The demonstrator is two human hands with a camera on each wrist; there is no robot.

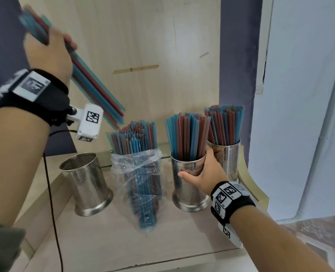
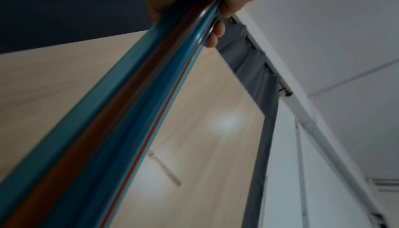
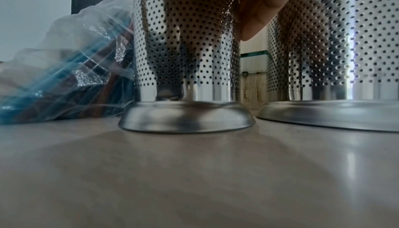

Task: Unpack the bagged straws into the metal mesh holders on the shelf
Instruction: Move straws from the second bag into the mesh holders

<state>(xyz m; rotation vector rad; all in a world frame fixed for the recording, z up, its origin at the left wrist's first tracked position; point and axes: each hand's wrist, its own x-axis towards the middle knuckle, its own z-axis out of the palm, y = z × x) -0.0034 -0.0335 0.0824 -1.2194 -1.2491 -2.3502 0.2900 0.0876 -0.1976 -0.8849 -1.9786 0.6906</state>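
Carrying a fresh handful from bag to holder, by the look of it. Left hand (image 1: 48, 54) raised high at far left, fingers curling round a bundle of straws (image 1: 95, 89), gripping it near its upper end; lower ends slanting down and right, hanging above the bag of straws (image 1: 141, 173) and touching nothing. Right hand (image 1: 202, 173) wrapping thumb and fingers round the upper wall of the middle holder (image 1: 188, 185), steadying it on the shelf (image 1: 123, 242).

Judging the next move: swinging the bundle right, standing it closer to upright, then lowering the ends into a holder. Middle holder already looking packed, so threading more in may be calling for care against snagging; the empty holder (image 1: 86, 181) at left, tilting slightly, looking like the roomier choice.

Straws appearing long, thin, in teal-blue and brownish red, glossy in the left wrist view. Far right holder (image 1: 227, 154) standing full, just beside the middle one. Bag clear and crinkled, open at top, leaning between empty and middle holders, still well stocked.
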